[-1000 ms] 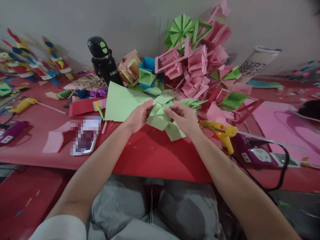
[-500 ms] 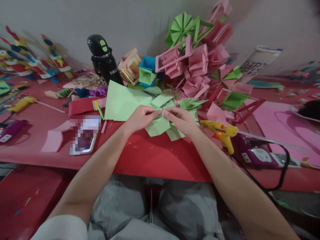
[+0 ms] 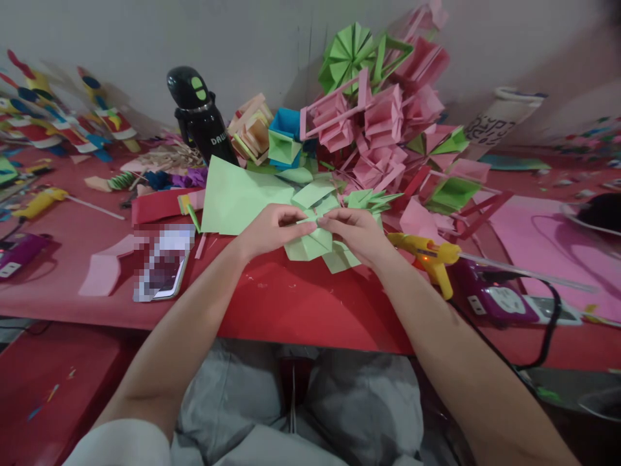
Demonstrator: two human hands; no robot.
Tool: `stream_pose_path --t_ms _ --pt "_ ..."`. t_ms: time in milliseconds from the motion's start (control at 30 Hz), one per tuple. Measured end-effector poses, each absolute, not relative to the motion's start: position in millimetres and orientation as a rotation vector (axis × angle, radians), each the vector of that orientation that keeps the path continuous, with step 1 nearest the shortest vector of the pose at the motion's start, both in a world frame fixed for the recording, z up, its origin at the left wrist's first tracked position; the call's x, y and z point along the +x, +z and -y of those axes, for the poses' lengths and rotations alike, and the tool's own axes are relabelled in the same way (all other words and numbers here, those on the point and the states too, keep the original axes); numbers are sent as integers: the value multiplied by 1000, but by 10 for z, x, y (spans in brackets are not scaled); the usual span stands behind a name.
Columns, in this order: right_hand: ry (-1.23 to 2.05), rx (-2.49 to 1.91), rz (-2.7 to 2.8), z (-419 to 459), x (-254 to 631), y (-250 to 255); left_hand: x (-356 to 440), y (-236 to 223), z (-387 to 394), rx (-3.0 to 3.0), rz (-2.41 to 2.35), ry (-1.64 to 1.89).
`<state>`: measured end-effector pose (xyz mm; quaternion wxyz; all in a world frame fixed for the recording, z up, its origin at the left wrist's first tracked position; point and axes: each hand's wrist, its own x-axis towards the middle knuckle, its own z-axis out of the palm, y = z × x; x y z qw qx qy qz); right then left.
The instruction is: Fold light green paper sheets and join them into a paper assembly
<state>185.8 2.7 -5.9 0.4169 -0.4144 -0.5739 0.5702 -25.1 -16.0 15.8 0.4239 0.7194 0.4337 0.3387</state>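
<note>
My left hand (image 3: 273, 228) and my right hand (image 3: 356, 232) meet over the red table, fingertips pinched close together on a light green paper piece (image 3: 310, 246). Creases show on this piece, and part of it is hidden by my fingers. Under and beside it lie other green paper pieces (image 3: 340, 257). Behind my left hand spreads a larger green sheet (image 3: 237, 197). Pointed green folded paper (image 3: 371, 199) sits just beyond my right hand.
A yellow glue gun (image 3: 431, 254) lies right of my right forearm, by a purple power strip (image 3: 499, 301). A phone (image 3: 167, 265) is at the left. Behind stand a black bottle (image 3: 201, 120) and a pile of pink folded paper (image 3: 383, 116).
My fingertips have shifted slightly on the green paper piece, the left thumb a little lower and further right. Its lower edge has risen slightly. Both hands still pinch it.
</note>
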Motion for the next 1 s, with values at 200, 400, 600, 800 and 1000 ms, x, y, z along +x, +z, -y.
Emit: stream_pose_path --t_ms 200,400,600,800,1000 --pt "1411 -1064 1438 -6 1864 6 -302 108 120 1799 -1040 880" --pt "1402 -1076 1531 12 1903 47 -287 159 148 1847 -1087 857" --pt "1425 -1045 1697 34 1948 70 -255 200 186 1899 -1002 770" --pt "1405 -1055 1715 32 1964 70 -277 208 190 1861 -994 792" --pt "1395 -1086 1726 64 1950 107 -291 229 198 1860 -966 802"
